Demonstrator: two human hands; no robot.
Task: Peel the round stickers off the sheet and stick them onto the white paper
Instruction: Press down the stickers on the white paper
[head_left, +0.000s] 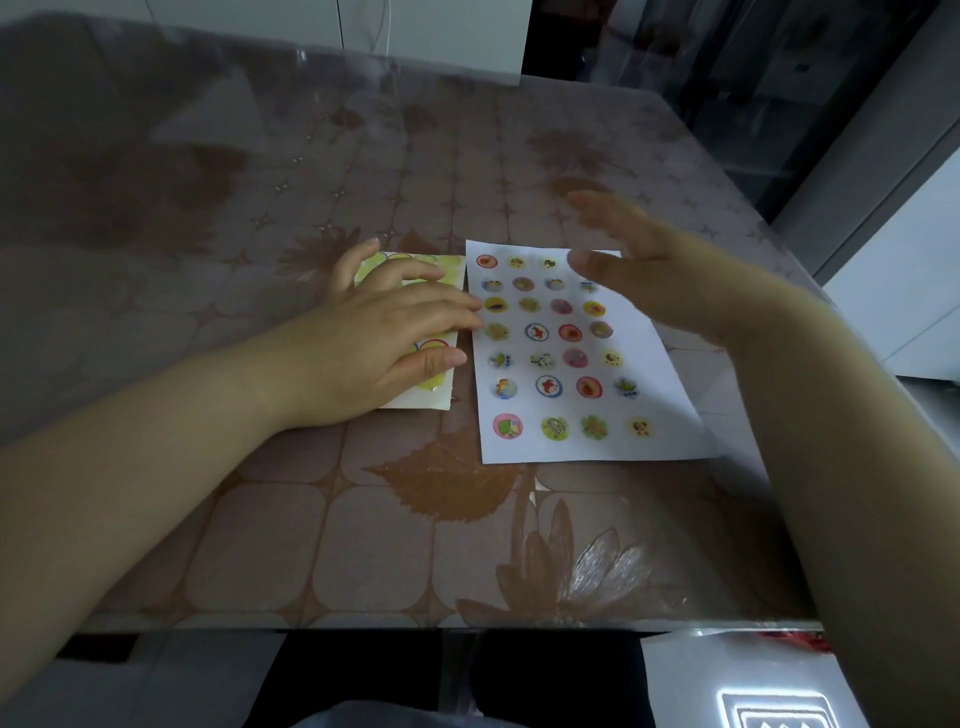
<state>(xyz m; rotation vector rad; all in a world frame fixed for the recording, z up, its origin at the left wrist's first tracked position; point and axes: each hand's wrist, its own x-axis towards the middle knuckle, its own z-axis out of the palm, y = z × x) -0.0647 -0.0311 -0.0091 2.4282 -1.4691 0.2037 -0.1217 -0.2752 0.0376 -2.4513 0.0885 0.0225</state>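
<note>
Sticker sheet (421, 400): lies on the table (363, 545), just left of the white paper (571, 449), under my left hand (379, 338), whose straight fingers press it flat. White paper: bears rows of round stickers (549, 386). My right hand (660, 275): blurred, fingers spread and released, above the paper's far right corner, grasping nothing.

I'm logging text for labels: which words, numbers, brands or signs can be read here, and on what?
None readable.
Round stickers on the white paper: tiny pictures, too blurred for lettering.
Sticker sheet under the left hand: no lettering shows.
Glossy white item at the bottom edge: bright framed zigzag mark, cut off, no letters.
</note>
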